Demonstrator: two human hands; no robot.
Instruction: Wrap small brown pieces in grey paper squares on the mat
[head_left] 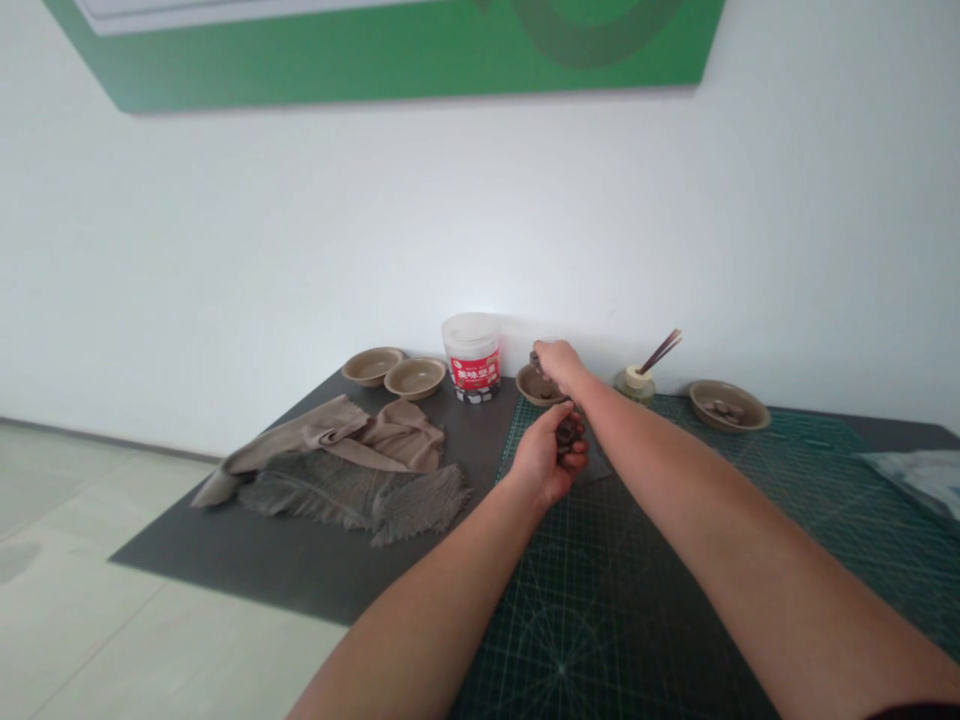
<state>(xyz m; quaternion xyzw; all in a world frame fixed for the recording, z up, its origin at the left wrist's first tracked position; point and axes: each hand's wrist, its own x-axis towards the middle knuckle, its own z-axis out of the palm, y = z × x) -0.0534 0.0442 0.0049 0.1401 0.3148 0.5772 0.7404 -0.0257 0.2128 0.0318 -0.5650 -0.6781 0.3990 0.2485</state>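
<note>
My left hand [546,455] is turned palm up, its fingers curled around several small dark brown lumpy pieces [568,434]. Farther out, my right hand [556,362] pinches a small brown piece [535,362] above a shallow brown bowl [529,388] by the wall. Some dark bits lie inside that bowl, partly covered by my hand. The exact kind of these pieces is too small to make out.
A clear plastic tub [472,340] with a red label stands left of the bowl, beside two brown bowls [415,378]. Crumpled cloths [360,470] lie at left. Rightward are a reed diffuser [636,382], another bowl with pieces [739,418] and a plastic bag [919,472].
</note>
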